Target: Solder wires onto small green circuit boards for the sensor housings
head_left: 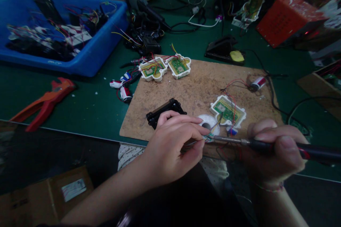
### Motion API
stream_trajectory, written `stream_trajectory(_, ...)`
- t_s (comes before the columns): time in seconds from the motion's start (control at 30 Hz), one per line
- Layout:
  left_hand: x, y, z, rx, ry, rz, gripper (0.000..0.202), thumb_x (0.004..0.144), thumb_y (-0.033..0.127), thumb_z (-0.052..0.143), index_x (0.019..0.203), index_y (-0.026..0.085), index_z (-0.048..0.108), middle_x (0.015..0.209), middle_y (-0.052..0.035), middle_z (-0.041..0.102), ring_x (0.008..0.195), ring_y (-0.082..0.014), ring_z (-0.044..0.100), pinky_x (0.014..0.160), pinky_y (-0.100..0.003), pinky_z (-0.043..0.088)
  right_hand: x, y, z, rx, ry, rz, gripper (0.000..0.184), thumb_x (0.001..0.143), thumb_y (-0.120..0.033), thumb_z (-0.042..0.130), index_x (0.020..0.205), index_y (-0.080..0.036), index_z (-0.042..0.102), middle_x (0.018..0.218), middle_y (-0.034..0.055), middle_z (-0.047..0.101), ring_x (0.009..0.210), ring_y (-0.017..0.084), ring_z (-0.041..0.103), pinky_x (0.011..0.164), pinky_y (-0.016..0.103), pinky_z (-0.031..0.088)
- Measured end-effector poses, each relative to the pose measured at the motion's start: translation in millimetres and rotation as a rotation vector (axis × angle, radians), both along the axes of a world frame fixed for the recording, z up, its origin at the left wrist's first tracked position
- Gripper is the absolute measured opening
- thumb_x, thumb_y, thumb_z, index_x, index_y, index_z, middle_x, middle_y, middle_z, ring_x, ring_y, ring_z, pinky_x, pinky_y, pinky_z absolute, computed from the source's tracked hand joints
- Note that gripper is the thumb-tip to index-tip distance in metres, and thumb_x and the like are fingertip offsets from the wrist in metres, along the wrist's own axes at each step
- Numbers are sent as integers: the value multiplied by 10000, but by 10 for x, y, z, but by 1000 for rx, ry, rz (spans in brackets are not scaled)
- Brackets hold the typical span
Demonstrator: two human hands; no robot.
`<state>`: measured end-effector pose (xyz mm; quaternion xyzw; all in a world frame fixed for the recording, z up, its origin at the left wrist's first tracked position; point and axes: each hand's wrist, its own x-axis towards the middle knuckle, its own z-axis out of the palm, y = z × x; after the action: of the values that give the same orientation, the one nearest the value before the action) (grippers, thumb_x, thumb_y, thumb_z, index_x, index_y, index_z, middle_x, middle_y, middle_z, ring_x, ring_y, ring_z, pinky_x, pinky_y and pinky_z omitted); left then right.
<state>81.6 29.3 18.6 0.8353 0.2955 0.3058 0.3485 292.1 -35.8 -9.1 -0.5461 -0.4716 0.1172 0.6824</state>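
Note:
My right hand [277, 149] is wrapped round the dark handle of a soldering iron [231, 139], whose metal tip points left. The tip meets or nearly meets a small green circuit board [208, 137] at the fingertips of my left hand [178, 142]. Thumb and forefinger of that hand are pinched at the board's edge; what exactly lies between them is hidden. A white spool [211, 118] sits just behind the board. Close by is a white-framed circuit board [226, 110] with red and black wires. A black plastic housing [165, 110] lies beyond my left knuckles.
Two white-framed boards [178, 66] rest at the back of the brown work board [197, 88]. A blue bin [98, 58] of wired parts and orange-red cutters [48, 101] are on the left. Behind stand an iron holder [221, 49] with yellow sponge and an orange box [287, 21].

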Motion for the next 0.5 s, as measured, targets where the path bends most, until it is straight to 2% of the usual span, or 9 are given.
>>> stream_trajectory(0.07, 0, -1, -4, 3, 0, 0, 153, 902, 110, 700, 913, 245, 630, 1062, 86, 814, 1147, -169, 719, 1084, -409, 367, -27, 15, 32, 53, 32, -37, 300, 925, -351, 556, 649, -236, 585, 552, -9, 393, 482, 158, 407, 470, 338, 256)
stream_trajectory(0.17, -4, -9, -8, -2, 7, -2, 155, 895, 111, 705, 903, 245, 629, 1070, 73, 816, 1158, -188, 717, 1090, -423, 362, -32, 14, 41, 12, 51, -35, 295, 907, -364, 568, 641, -241, 602, 538, -8, 402, 471, 166, 420, 456, 332, 260)
stream_trajectory(0.5, 6, -5, -7, 9, 19, 3, 150, 888, 114, 705, 918, 249, 646, 1059, 76, 817, 1149, -191, 721, 1086, -428, 372, -44, 14, 52, 23, 86, -22, 283, 904, -355, 579, 645, -243, 609, 529, -9, 390, 478, 164, 413, 443, 337, 255)
